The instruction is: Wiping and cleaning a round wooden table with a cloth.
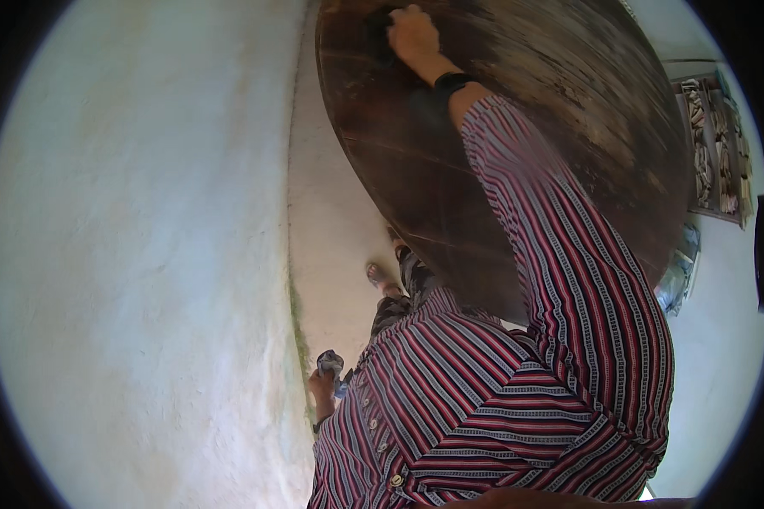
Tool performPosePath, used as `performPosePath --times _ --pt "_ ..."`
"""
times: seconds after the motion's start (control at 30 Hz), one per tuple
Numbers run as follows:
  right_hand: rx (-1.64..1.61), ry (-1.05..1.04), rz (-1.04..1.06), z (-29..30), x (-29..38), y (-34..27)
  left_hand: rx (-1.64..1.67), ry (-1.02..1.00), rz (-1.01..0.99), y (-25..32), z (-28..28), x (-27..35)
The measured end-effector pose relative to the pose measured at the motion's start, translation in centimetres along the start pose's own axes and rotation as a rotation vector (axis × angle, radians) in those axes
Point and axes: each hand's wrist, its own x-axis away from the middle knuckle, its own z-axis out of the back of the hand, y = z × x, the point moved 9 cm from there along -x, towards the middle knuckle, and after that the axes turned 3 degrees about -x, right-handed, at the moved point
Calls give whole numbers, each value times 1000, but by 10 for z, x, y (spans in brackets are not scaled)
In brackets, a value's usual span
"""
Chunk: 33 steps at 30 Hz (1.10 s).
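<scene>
A dark brown wooden tabletop [433,191] with a rounded edge spans the upper middle of the view. Pale, worn-looking streaks run over its right part. My right hand [415,35] is at the far left of this top, fingers curled on a dark, blurred piece that looks like cloth [381,32]. A black band circles that wrist. Low on the left, beside my striped shirt, my left hand [322,386] grips a bunched grey cloth [330,362].
A pale, stained wall [165,254] rises close on the left, with a strip of floor [331,203] between it and the table. My sandalled feet [377,275] stand there. A shelf of stacked papers [716,149] and a clear plastic bag [680,273] are on the right.
</scene>
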Motion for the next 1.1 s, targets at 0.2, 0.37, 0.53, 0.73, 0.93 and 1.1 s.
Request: performPosePath --times 0.2,0.37,0.53,0.73,0.93,1.1 --pt "-335 -440 714 -9 79 -127 3 -30 20 7 -11 9" --pt "-465 -552 818 11 92 -104 22 -2 1 16 -18 0" --pt "-43 -177 207 -20 -4 32 64 -6 6 -1 -22 -15" --pt "-102 -153 152 1 34 4 30 -10 -39 -6 -12 16" --pt "-340 -419 467 107 187 -126 47 41 -115 -37 15 55" --pt "-459 -521 491 236 276 -139 170 -67 -140 -14 44 108"
